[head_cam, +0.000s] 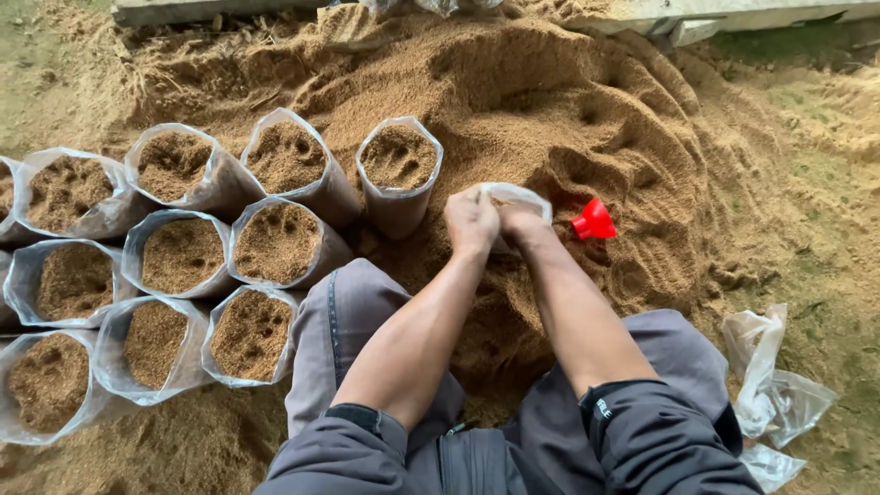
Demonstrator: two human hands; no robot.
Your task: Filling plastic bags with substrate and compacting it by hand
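Both hands, left (471, 220) and right (519, 220), clamped on clear bag (513, 198) at frame centre, on sawdust heap (568, 101). Filling step; next likely: pack down, stand beside filled bags (275, 243).

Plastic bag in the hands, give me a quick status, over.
Both hands, left and right, grip one clear plastic bag at its mouth, over the sawdust pile. Filled bags stand on the left. Red funnel lies beside the right hand.

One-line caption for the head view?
Both hands, left hand and right hand, grip a clear plastic bag on a sawdust pile beside filled bags.
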